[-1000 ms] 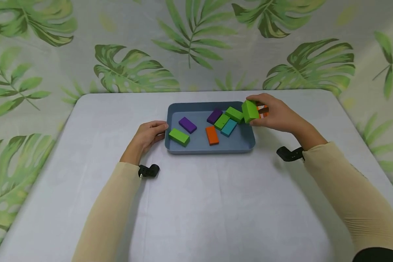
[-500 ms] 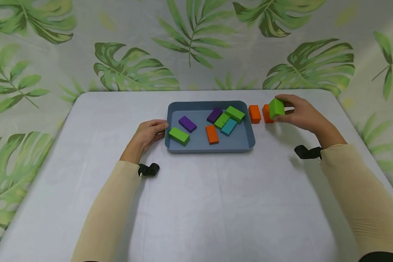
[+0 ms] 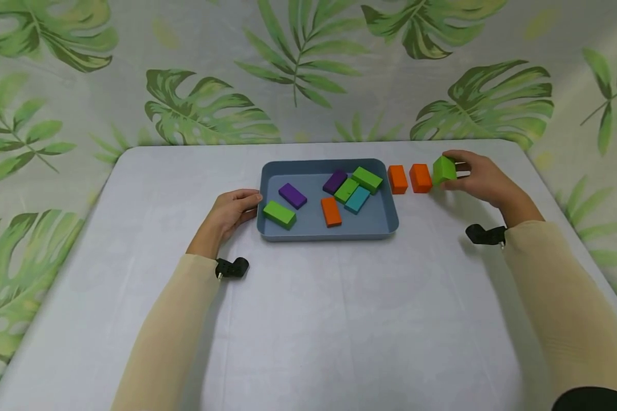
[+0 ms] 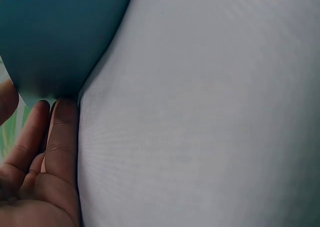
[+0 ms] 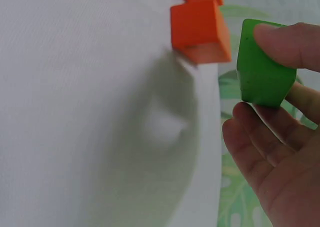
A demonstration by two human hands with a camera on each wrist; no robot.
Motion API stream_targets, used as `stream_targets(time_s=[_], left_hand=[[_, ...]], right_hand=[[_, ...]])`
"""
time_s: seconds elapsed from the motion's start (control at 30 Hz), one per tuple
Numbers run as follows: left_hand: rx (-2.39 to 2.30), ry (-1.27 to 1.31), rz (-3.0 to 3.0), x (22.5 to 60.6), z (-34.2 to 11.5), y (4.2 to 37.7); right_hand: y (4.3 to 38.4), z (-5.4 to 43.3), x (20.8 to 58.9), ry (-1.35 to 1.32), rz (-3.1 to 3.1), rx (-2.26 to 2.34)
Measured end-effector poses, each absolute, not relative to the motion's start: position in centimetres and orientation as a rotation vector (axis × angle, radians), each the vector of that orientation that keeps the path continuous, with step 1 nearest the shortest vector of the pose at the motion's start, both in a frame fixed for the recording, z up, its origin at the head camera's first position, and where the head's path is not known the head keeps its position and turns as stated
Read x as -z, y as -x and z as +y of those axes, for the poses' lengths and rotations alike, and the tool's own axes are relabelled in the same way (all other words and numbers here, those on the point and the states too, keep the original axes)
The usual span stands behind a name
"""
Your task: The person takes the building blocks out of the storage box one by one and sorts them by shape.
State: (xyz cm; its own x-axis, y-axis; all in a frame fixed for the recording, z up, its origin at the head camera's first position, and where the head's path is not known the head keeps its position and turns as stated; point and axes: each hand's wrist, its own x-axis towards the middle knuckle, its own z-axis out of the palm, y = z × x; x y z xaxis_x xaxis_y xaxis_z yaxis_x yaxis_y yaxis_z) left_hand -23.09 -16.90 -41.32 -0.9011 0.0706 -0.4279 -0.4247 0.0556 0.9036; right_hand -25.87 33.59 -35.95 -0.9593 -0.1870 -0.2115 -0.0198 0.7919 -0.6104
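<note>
A grey-blue tray [image 3: 329,235] holds several wooden blocks: green, purple, orange and teal. At its left end my left hand [image 3: 231,212] holds the tray, thumb at the rim and fingertips against the outer wall, also seen in the left wrist view. My right hand [image 3: 480,178] pinches a green block [image 3: 444,170] between thumb and fingers, to the right of the tray. In the right wrist view this green block [image 5: 265,69] is held beside an orange block [image 5: 197,32], with a gap between them.
Two upright orange blocks stand in a row right of the tray, the nearer orange block [image 3: 397,180] close to its rim and the other orange block [image 3: 420,178] further right. White cloth covers the table [image 3: 339,319]. A leaf-patterned curtain [image 3: 308,68] hangs behind.
My right hand has carried the green block rightward from the tray's right rim, past both orange blocks, uncovering them. The left hand stays at the tray.
</note>
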Motion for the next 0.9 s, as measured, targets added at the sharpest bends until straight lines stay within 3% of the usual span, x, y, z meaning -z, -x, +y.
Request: stream_targets(time_s=[0.9], left_hand=[[-1.919, 0.359, 1.985, 41.3, -16.8, 23.0]], right_hand=[[27.3, 35.1, 38.7, 0.108, 2.679, 0.915]])
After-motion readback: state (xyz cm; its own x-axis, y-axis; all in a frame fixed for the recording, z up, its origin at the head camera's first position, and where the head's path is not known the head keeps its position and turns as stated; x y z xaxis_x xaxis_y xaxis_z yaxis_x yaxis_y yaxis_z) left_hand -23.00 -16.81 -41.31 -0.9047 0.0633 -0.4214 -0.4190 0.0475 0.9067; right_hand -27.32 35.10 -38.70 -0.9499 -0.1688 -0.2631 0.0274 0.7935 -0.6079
